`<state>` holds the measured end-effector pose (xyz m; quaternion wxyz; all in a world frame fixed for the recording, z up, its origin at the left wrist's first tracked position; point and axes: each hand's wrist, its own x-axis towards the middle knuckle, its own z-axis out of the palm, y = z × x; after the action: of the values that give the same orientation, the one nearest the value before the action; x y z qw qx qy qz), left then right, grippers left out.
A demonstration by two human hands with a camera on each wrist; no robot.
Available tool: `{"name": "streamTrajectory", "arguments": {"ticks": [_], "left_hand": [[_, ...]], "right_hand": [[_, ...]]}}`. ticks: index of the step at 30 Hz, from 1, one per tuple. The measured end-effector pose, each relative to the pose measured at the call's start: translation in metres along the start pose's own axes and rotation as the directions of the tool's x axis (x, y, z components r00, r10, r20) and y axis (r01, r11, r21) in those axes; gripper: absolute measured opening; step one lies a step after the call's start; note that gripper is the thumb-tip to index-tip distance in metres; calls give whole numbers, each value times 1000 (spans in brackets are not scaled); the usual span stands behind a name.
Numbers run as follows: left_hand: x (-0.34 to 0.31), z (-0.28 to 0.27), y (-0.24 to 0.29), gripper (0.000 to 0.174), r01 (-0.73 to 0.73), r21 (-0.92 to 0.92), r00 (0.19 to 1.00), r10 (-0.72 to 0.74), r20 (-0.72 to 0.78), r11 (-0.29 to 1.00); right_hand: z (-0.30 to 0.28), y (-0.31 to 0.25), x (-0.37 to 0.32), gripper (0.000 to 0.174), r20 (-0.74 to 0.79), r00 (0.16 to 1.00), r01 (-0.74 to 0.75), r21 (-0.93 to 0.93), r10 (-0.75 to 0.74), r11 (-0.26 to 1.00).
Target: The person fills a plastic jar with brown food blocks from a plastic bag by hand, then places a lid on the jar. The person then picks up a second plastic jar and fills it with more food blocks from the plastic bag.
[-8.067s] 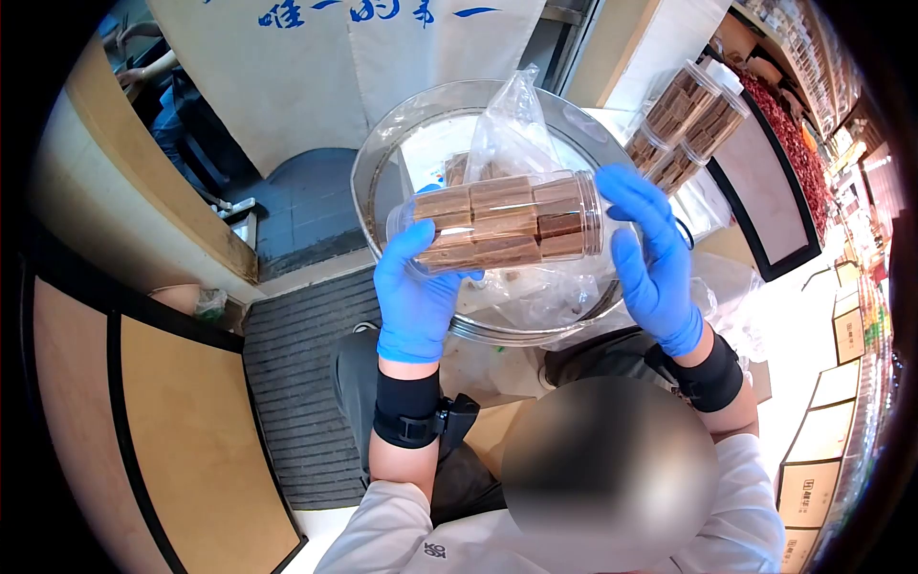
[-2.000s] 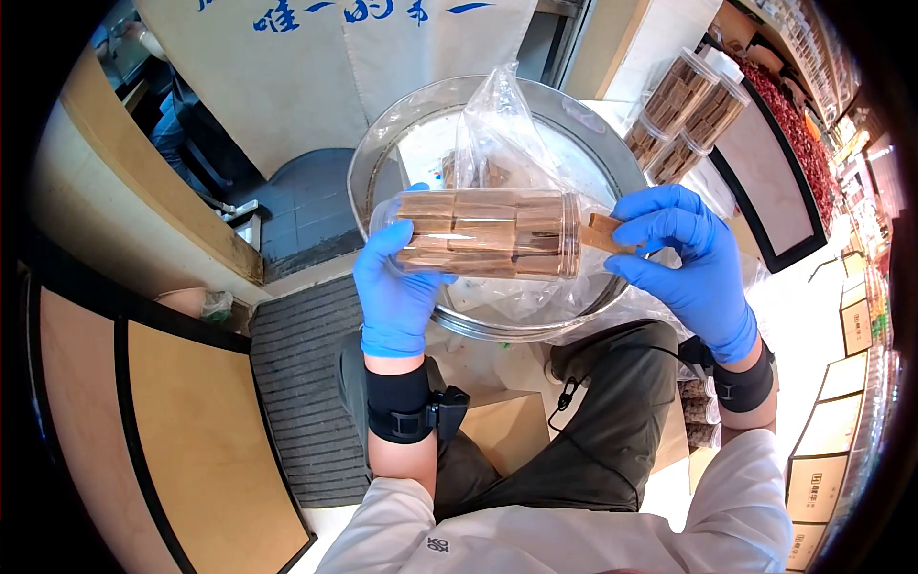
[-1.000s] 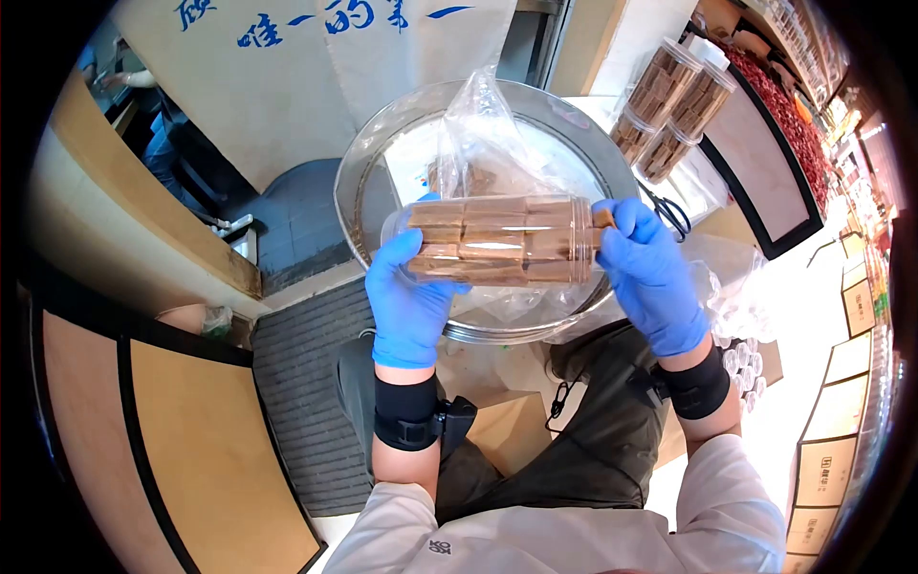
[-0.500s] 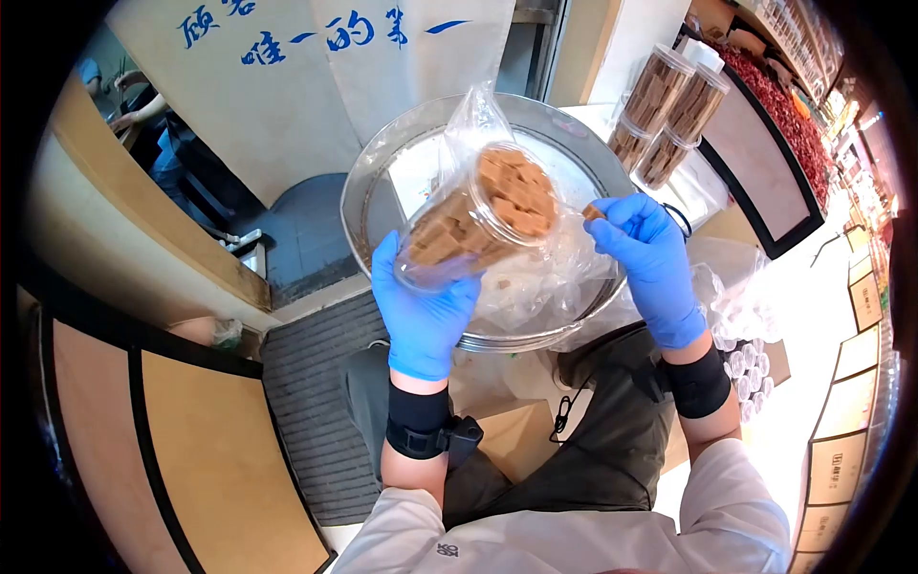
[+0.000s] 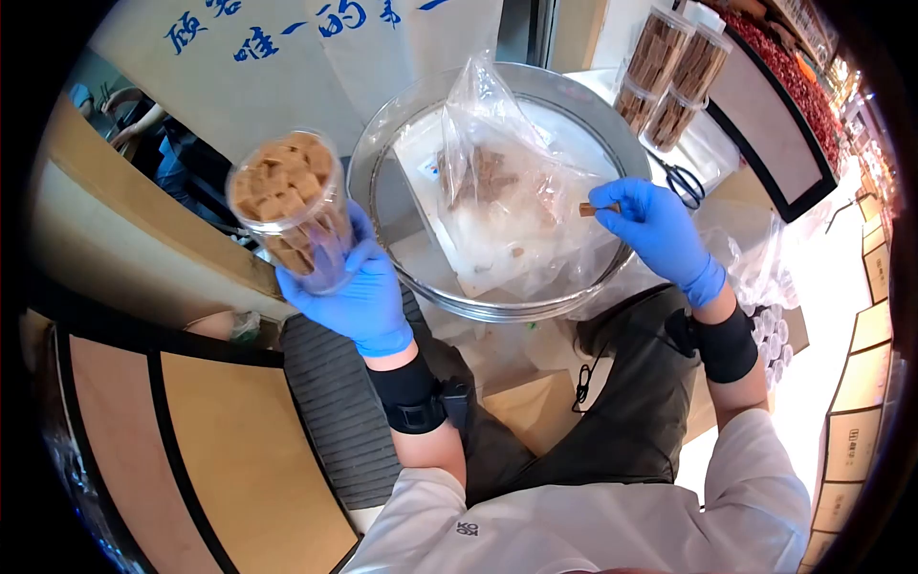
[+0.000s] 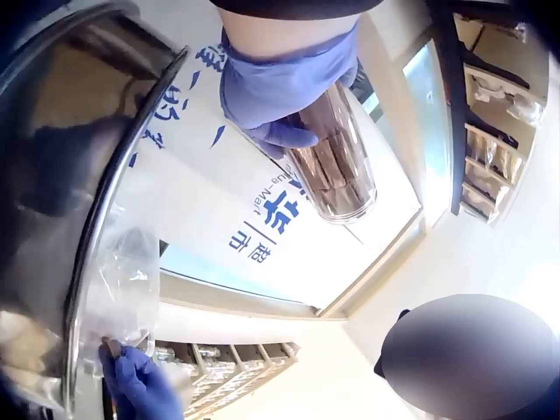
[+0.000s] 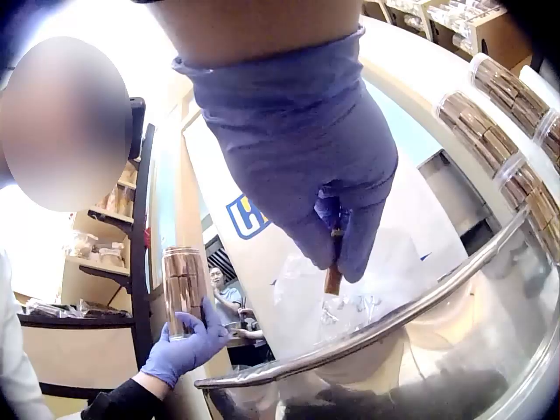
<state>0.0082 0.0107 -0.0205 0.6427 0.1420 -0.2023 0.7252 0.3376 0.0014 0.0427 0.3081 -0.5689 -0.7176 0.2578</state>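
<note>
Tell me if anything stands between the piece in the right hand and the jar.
In the head view, the clear bag in the pan lies across the line from the piece in the right hand to the jar; whether it rises high enough to block is unclear.

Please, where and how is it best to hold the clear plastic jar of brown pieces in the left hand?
I would grip the jar around its lower wall, coming from below, as the blue-gloved left hand does: the round wall suits curled fingers, and the open mouth, full of pieces, faces up.
</note>
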Motion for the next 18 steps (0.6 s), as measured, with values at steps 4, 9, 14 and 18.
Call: {"name": "streamTrajectory", "arguments": {"ticks": [4, 9, 14, 18], "left_hand": [[3, -6, 8, 66, -64, -39, 997, 66, 50, 997], [3, -5, 7, 67, -65, 20, 998, 65, -7, 998], [2, 0, 8, 68, -45, 82, 999, 47, -23, 996], [2, -13, 17, 68, -37, 59, 999, 36, 19, 998]], "right_hand": [[14, 5, 5, 23, 10, 985, 173, 31, -174, 984], [51, 7, 27, 24, -129, 944, 305, -10, -304, 952], [49, 12, 21, 23, 167, 948, 294, -135, -270, 946], [30, -11, -1, 26, 130, 985, 128, -113, -113, 985]]}}
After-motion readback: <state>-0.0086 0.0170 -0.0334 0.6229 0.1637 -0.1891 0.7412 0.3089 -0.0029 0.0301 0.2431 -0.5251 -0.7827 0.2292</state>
